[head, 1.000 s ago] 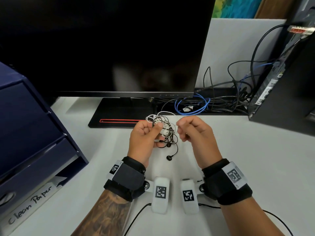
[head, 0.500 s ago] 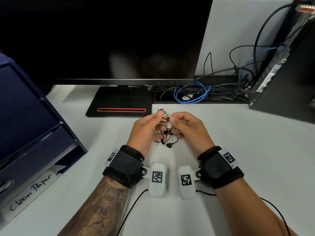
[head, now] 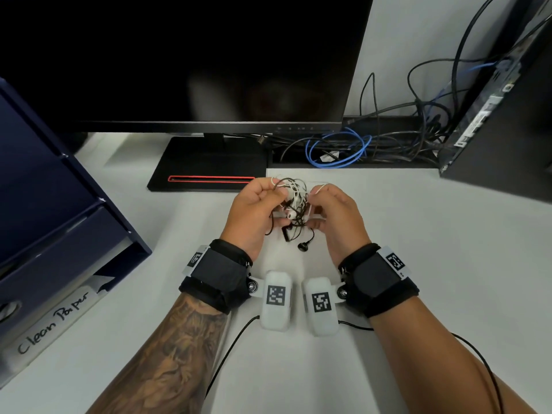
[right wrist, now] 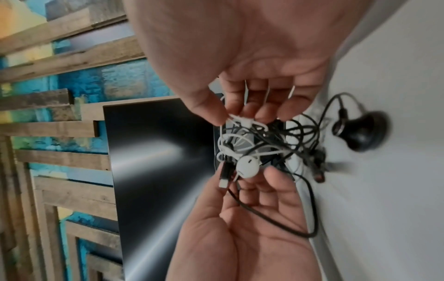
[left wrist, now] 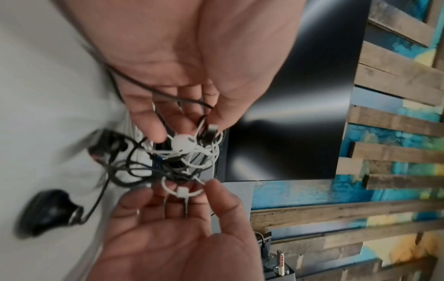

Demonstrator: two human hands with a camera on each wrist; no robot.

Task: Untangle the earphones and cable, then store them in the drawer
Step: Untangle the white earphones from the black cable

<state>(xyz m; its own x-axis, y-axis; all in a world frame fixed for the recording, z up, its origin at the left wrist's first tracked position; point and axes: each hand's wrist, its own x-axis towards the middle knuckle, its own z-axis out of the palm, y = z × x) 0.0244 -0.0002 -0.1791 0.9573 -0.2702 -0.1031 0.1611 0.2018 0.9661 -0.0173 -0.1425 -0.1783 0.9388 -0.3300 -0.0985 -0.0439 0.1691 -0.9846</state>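
A tangle of white earphones and black earphone cable [head: 294, 201] hangs between my two hands above the white desk [head: 433, 264]. My left hand [head: 268, 204] grips its left side, thumb over the top. In the left wrist view a white earbud [left wrist: 183, 143] sits at the left hand's fingertips [left wrist: 156, 133]. My right hand [head: 313, 207] pinches a white wire loop with its splitter [left wrist: 183, 192]. A black earbud [head: 303, 247] dangles below the tangle. A black plug [right wrist: 224, 176] lies against the left thumb.
A dark blue drawer unit [head: 44, 204] stands at the left, its lower drawer labelled "Clean Paper". A black monitor [head: 194, 61] and its stand [head: 209, 165] are straight ahead. Loose cables [head: 337, 150] and a black computer case [head: 507, 130] fill the back right.
My hands closed in on the tangle and now both hold it. The right hand has taken a white loop. The black earbud still dangles below.
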